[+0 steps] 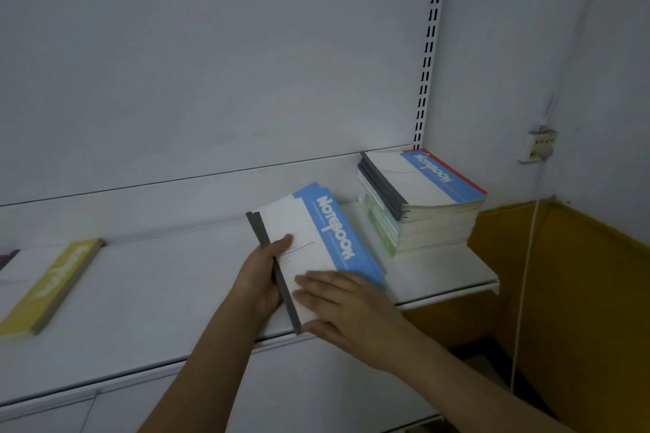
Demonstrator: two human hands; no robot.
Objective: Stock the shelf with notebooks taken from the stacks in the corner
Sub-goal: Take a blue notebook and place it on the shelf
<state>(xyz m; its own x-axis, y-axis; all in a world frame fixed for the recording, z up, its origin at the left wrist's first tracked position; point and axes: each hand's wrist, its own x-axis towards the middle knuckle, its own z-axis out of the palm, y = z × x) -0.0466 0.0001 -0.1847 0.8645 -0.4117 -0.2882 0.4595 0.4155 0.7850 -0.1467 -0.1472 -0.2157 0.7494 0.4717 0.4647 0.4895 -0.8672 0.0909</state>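
Both hands were on a small batch of blue-and-white notebooks (pixel 309 246), at least two by the staggered far corners, lying over the near half of the white shelf (pixel 147 295). The left hand (pixel 260 278) wrapped the dark spine edge, thumb laid across the white cover and fingers out of sight beneath or behind, so its grip was clenched on the batch. The right hand (pixel 348 309) lay flat and released on the near right part of the top cover, fingers spread, pressing rather than grasping. That split probably served to square the covers: one hand pinning the spines together while the other flattened and steadied them.

The batch sat at an angle to the shelf edge, its near corner at or just past the lip, which suggests it was not yet in its final spot. To the far right, against the slotted upright (pixel 429 46), stood the corner stack (pixel 418 200), its top copies matching the held ones and skewed over greenish ones lower down. It was stacked tall there likely as supply, close enough to reach. At the left, well apart, a yellow notebook (pixel 52 285) lay flat on the shelf, with bare shelf between it and the hands, leaving room for further copies.
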